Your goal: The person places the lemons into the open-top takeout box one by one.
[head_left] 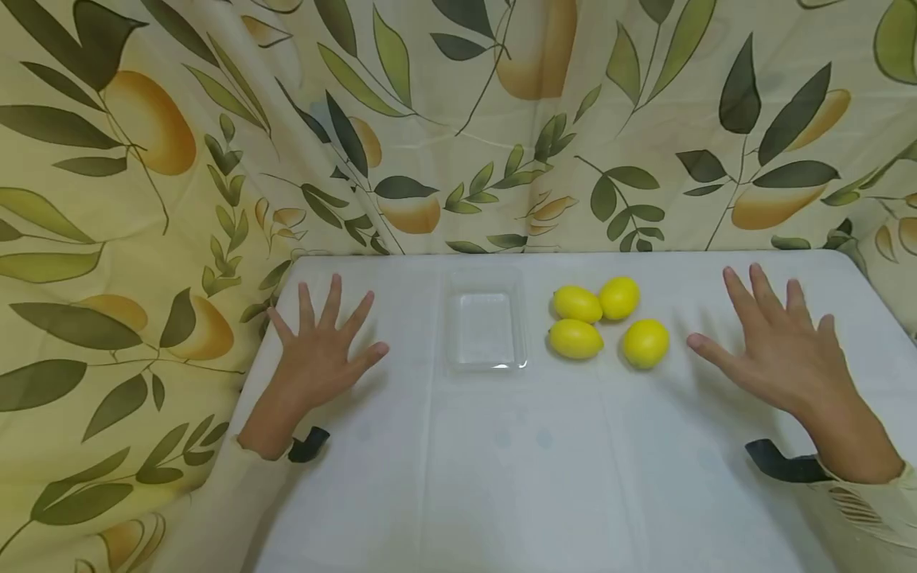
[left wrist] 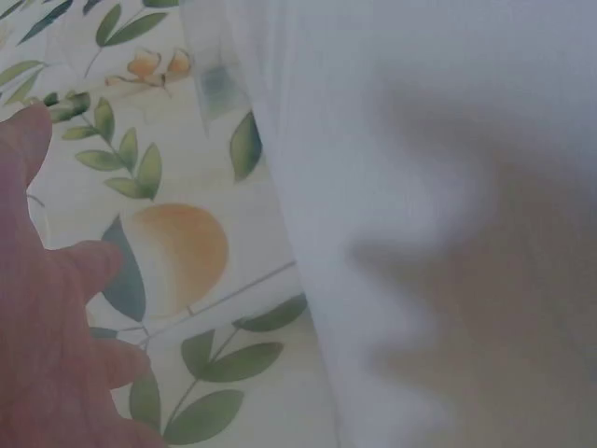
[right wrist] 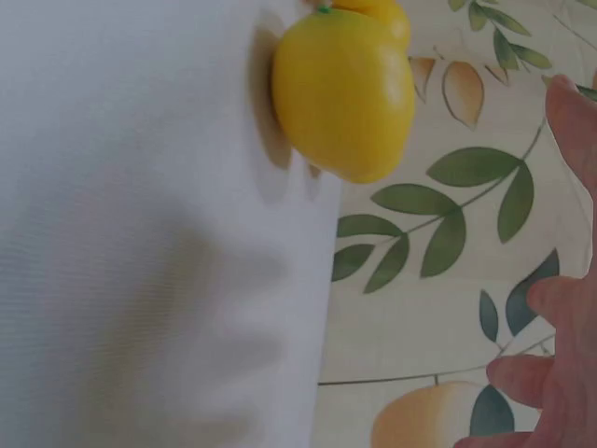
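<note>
Fingers (head_left: pixel 331 302) splayed, your left grip (head_left: pixel 318 362) is wide above the bench (head_left: pixel 501 477); your right grip (head_left: pixel 795 362) is just as wide, near but apart from the closest of four yellow lemons (head_left: pixel 645 344). Three of those lemons cluster together; a clear plastic tray (head_left: pixel 483 328) sits between them and your left grip. Behind the bench hangs a leaf-patterned cloth (head_left: pixel 458 179).

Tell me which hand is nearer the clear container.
Left. The left hand is to the left of the clear container; the right hand is farther away, on its right, beyond the lemons.
</note>
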Demonstrator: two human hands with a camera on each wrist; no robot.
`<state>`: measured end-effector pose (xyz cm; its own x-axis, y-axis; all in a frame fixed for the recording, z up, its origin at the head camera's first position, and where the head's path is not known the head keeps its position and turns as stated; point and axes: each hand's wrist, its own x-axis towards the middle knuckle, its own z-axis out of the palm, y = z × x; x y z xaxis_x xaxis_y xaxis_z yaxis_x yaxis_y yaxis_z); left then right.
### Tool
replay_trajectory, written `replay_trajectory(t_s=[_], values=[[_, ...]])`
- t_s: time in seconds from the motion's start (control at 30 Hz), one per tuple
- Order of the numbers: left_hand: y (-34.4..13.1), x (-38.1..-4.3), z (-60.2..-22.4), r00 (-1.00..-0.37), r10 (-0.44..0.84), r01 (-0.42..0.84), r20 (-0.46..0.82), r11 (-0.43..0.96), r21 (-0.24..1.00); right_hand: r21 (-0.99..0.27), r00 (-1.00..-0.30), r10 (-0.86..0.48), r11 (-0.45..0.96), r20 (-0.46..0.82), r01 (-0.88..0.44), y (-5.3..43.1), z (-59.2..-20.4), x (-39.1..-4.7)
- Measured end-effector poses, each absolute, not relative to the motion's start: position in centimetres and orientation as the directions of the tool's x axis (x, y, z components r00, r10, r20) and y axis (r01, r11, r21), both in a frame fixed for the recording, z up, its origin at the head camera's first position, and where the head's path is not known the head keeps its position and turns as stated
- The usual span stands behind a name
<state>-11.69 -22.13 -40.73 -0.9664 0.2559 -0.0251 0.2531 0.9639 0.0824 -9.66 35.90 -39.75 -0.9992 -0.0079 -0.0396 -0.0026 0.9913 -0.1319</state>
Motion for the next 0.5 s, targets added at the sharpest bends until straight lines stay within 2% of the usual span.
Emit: replay_trajectory(t_s=[0.17,0.37,0.5], values=[[-21.5,-11.3,-41.1,-0.964,0.266,0.256,-0.027,0.947,0.192,-0.156,-0.998,-0.048,0.987,-0.048,-0.040,35.9,-40.0,-9.5],[-19.3,-10.9,-41.3,-0.962,0.275,0.248,-0.003,0.874,0.419,-0.220,-0.995,-0.080,0.973,-0.061,-0.065,35.3,-40.5,-9.2],[-17.5,-11.2,-41.4,-0.961,0.275,0.235,0.024,0.771,0.592,-0.268,-0.993,-0.083,0.962,-0.081,-0.059,34.7,-40.9,-9.3]])
